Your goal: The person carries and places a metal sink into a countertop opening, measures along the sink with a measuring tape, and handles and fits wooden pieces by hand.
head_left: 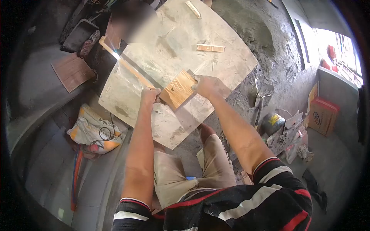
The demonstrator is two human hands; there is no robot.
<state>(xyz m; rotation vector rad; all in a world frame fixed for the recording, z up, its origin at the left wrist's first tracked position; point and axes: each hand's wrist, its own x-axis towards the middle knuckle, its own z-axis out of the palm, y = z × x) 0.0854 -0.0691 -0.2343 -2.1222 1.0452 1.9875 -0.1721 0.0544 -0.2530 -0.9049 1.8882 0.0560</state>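
Note:
My left hand (149,96) is closed at the near end of a long, narrow wood-grain strip (135,72), which slants away to the upper left. Its thumb side is close to the left corner of a squarish wood-grain tile piece (178,90); whether it touches that corner I cannot tell. On the opposite side, my right hand (207,85) grips the tile piece by its right edge, thumb on top. Both pieces are over a large, dusty, pale board (169,133). Two short wood-grain offcuts (211,48) (193,9) lie farther up on that board.
Another person, blurred, is at the top left near the strip's far end. A brown tile (73,71) and a printed sack (96,129) lie on the left. Wet grey mortar (256,38) spreads beyond the board. At right are a roundish grey object (273,124) and a cardboard box (323,115).

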